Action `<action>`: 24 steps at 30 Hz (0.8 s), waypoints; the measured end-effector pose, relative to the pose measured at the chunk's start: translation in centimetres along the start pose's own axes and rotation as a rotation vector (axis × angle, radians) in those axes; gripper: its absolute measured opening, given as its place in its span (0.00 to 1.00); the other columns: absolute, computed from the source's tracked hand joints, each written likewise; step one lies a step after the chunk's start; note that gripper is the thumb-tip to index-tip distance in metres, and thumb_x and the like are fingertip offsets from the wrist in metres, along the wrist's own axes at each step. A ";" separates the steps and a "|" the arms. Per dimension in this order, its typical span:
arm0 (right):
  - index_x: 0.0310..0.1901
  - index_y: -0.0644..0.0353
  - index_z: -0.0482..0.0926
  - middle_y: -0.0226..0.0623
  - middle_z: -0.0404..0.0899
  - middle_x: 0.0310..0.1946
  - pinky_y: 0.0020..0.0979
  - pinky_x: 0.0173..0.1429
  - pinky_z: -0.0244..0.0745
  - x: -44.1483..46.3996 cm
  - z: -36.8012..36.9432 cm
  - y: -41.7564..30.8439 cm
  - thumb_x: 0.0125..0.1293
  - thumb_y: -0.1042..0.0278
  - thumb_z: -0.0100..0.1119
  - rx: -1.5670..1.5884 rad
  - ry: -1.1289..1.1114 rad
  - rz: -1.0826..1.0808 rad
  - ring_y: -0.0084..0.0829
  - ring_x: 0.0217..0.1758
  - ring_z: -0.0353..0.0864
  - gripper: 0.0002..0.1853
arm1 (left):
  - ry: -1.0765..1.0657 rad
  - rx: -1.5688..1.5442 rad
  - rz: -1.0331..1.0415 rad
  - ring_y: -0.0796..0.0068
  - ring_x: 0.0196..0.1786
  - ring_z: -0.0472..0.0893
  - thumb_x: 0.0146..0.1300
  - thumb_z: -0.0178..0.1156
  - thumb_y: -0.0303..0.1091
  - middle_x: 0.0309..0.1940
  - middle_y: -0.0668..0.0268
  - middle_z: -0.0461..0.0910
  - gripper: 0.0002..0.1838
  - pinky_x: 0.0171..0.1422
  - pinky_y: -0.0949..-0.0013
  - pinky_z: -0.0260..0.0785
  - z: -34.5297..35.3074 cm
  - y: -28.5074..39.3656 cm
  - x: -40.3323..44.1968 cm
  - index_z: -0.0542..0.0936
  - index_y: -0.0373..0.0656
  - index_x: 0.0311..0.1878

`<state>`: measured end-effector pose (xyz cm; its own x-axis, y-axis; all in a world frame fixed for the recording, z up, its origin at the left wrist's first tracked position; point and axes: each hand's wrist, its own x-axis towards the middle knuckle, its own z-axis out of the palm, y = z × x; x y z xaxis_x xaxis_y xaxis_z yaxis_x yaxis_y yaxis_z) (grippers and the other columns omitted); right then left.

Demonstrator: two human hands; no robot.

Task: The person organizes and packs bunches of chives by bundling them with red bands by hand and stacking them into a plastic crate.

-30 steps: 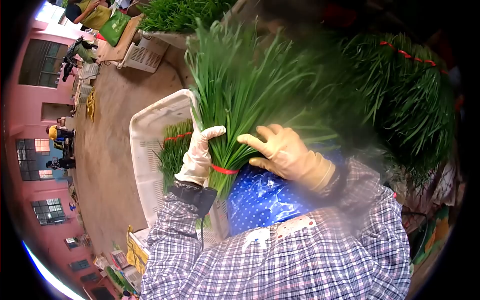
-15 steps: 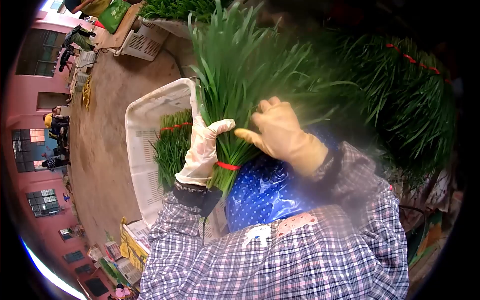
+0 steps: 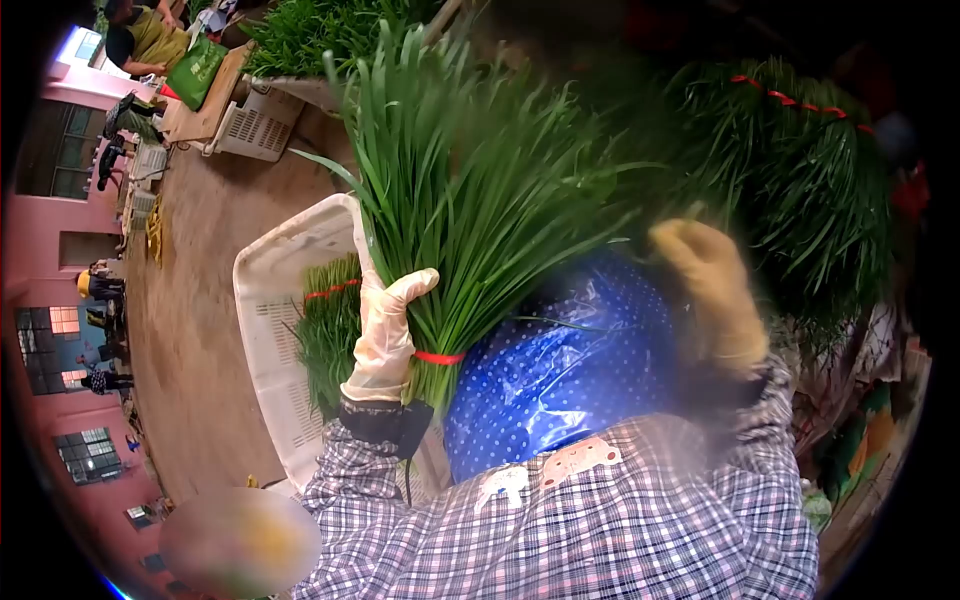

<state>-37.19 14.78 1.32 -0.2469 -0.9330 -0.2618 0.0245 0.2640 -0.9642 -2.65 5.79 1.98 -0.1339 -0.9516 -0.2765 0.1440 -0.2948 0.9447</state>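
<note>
in front of the checked clothing (image 3: 570,530), one red-banded bunch of greens (image 3: 470,210) in the left hand (image 3: 385,330)

the brown floor (image 3: 200,280) spreads beyond the work, along one pink wall (image 3: 60,225); one blurred patch hides part of the view at lower left. on the right lies one big heap of greens (image 3: 800,200) with several red ties, too bunched to count. one blue dotted cover (image 3: 560,370) fills the space before the wearer, partly behind the bunch's leaves. beside it stands one near white crate (image 3: 270,350), its inner side blocked by the left hand and sleeve; at least one banded bundle (image 3: 335,330) is inside. farther off are one more crate (image 3: 258,125), one green bag (image 3: 197,72) on a board (image 3: 215,100), and at least three people, one of them in a yellowish vest (image 3: 155,42).

the held bunch stands nearly upright between the near crate and the blue cover, its leaves fanned out above one red band (image 3: 440,357). the left thumb lies across the front of the stems; the other fingers are mostly hidden, wrapped round the far side. the right hand (image 3: 715,290), blurred, is well apart from the bunch, its fingers curled; whether their tips meet, one cannot tell.
</note>
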 end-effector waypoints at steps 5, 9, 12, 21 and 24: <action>0.53 0.64 0.83 0.53 0.84 0.53 0.43 0.61 0.80 -1.3 -5.2 1.9 0.65 0.68 0.69 -0.984 0.392 -0.352 0.48 0.54 0.85 0.16 | -0.010 0.102 -0.016 0.66 0.47 0.86 0.59 0.64 0.28 0.50 0.59 0.84 0.33 0.54 0.64 0.85 1.1 0.4 0.6 0.70 0.37 0.69; 0.53 0.63 0.83 0.46 0.86 0.42 0.36 0.48 0.84 1.6 4.2 -2.8 0.68 0.68 0.69 -0.598 0.126 -0.756 0.41 0.43 0.88 0.14 | -0.030 -0.071 -0.088 0.70 0.46 0.85 0.52 0.71 0.17 0.57 0.58 0.79 0.49 0.54 0.70 0.82 0.9 0.0 0.9 0.58 0.31 0.77; 0.59 0.61 0.79 0.48 0.84 0.38 0.41 0.50 0.82 7.3 9.6 -2.2 0.68 0.54 0.70 -0.571 0.059 -0.727 0.44 0.43 0.85 0.25 | -0.003 -0.032 -0.048 0.70 0.51 0.84 0.51 0.70 0.17 0.62 0.60 0.76 0.54 0.57 0.70 0.80 0.5 -0.6 0.8 0.55 0.42 0.82; 0.27 0.54 0.82 0.38 0.81 0.28 0.40 0.39 0.80 9.2 7.5 2.7 0.61 0.63 0.72 -0.859 0.312 -0.967 0.38 0.33 0.83 0.10 | -0.023 0.023 0.055 0.68 0.47 0.86 0.57 0.63 0.28 0.51 0.61 0.84 0.28 0.56 0.65 0.82 0.2 -1.0 0.5 0.76 0.37 0.63; 0.27 0.57 0.82 0.40 0.81 0.27 0.42 0.38 0.79 7.8 -1.8 7.6 0.66 0.56 0.69 -0.938 0.508 -0.749 0.43 0.30 0.82 0.15 | -0.009 0.028 0.027 0.68 0.48 0.86 0.58 0.63 0.28 0.52 0.61 0.84 0.28 0.57 0.65 0.82 -1.9 -2.6 1.4 0.75 0.37 0.64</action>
<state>-40.69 9.98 -7.92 -0.2468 -0.7855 0.5675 -0.9089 -0.0155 -0.4168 -1.33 5.07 -1.18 -0.1390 -0.9583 -0.2495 0.1201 -0.2664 0.9563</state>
